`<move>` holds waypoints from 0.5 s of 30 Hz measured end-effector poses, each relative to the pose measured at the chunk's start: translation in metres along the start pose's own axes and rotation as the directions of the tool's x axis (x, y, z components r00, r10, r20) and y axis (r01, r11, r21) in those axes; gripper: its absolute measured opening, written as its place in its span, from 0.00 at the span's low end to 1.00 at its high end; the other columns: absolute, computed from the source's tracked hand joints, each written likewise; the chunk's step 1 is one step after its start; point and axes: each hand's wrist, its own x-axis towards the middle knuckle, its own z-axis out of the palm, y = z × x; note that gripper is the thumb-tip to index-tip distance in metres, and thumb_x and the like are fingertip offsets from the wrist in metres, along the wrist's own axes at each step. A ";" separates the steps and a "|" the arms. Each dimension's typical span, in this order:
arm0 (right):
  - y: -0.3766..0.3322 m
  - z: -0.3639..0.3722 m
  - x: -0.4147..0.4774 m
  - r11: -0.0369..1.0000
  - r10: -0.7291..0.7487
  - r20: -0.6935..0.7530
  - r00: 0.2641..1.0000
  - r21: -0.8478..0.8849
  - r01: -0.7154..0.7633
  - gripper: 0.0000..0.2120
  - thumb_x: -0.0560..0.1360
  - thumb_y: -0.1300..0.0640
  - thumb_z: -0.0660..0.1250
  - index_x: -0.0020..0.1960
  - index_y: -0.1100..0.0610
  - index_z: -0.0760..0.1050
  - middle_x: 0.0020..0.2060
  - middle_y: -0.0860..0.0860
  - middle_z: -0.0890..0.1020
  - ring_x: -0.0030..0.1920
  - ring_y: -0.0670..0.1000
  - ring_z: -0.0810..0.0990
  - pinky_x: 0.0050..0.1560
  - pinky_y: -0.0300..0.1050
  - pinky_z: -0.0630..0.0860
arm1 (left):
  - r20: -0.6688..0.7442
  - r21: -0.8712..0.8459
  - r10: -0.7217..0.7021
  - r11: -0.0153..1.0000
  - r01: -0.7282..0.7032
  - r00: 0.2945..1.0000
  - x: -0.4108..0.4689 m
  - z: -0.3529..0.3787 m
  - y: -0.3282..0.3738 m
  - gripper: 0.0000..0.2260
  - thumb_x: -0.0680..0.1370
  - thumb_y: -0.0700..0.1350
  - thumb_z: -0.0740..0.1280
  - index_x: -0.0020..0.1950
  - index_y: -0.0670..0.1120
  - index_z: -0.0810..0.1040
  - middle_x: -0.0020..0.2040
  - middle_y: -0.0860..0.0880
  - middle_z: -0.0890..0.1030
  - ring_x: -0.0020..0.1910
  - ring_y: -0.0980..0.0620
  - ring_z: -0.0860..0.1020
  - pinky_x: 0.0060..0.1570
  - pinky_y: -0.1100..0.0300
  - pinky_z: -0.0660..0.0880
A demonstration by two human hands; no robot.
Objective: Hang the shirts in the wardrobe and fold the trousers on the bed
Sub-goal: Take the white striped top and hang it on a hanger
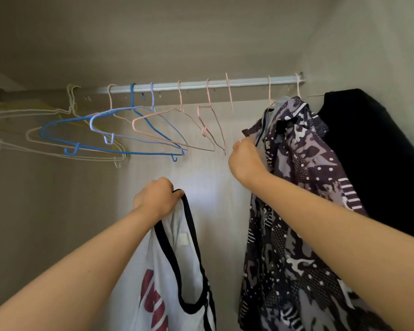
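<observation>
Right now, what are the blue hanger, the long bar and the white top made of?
The blue hanger: thin bent wire, probably metal with a smooth blue plastic coat. The bar: looks like pale metal, ribbed lengthwise and shiny where light hits. The white top, held by the left hand: soft thin cloth, it hangs in folds.

The left and middle of the rail [201, 83] are crowded: a blue hanger [132, 96] and several pink hangers [202, 130] tilt across one another, lower bars overlapping. A bare stretch of rail lies between the last pink hook and the patterned shirt [296, 187], with open space below it through to the back wall [213, 175]. The patterned shirt and a black garment [368, 151] fill the right side up to the side wall [368, 44]. A white shirt [177, 271] blocks the lower middle.
</observation>
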 end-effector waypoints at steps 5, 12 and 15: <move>0.013 -0.025 -0.051 0.996 0.084 0.074 0.994 0.016 -0.085 0.10 0.78 0.70 0.51 0.54 0.58 0.65 0.40 0.50 0.66 0.38 0.48 0.67 0.43 0.43 0.65 | -0.015 0.049 -0.104 0.993 0.105 0.994 -0.034 -0.021 0.017 0.20 0.80 0.55 0.64 0.34 0.44 0.68 0.37 0.45 0.74 0.39 0.42 0.73 0.38 0.56 0.69; 0.011 -0.081 -0.105 0.979 0.192 0.174 0.966 0.031 -0.200 0.12 0.78 0.68 0.53 0.60 0.62 0.65 0.47 0.53 0.69 0.45 0.52 0.69 0.43 0.43 0.69 | 0.040 0.040 -0.245 0.969 0.244 0.969 -0.081 -0.036 0.015 0.18 0.78 0.52 0.66 0.36 0.40 0.72 0.44 0.34 0.80 0.40 0.38 0.77 0.39 0.54 0.71; 0.016 -0.096 -0.130 0.969 0.245 0.245 0.938 -0.027 -0.245 0.15 0.77 0.70 0.52 0.61 0.63 0.67 0.50 0.53 0.67 0.47 0.53 0.71 0.53 0.55 0.78 | 0.037 0.184 -0.268 0.949 0.257 0.963 -0.104 -0.038 0.016 0.15 0.81 0.51 0.63 0.45 0.39 0.72 0.47 0.38 0.79 0.41 0.40 0.75 0.41 0.52 0.71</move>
